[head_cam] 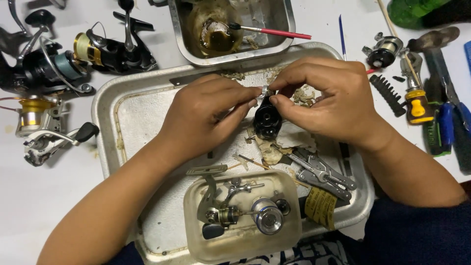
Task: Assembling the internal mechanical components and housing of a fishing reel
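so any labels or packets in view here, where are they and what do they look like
Yellow label or packet: lies on the metal tray, lower right, beside the clear plastic tub and below the multi-tool pliers; crumpled rectangle, yellow with dark print.
Nothing else printed shows; no screens or signs. Neither the left hand nor the right hand, both on the black reel part, touches it.

Glossy black reel body (267, 119) held upright over metal tray, small silver part (265, 90) atop.

Crumpled yellow label (321, 207) (perhaps a packet) in tray (105, 105)
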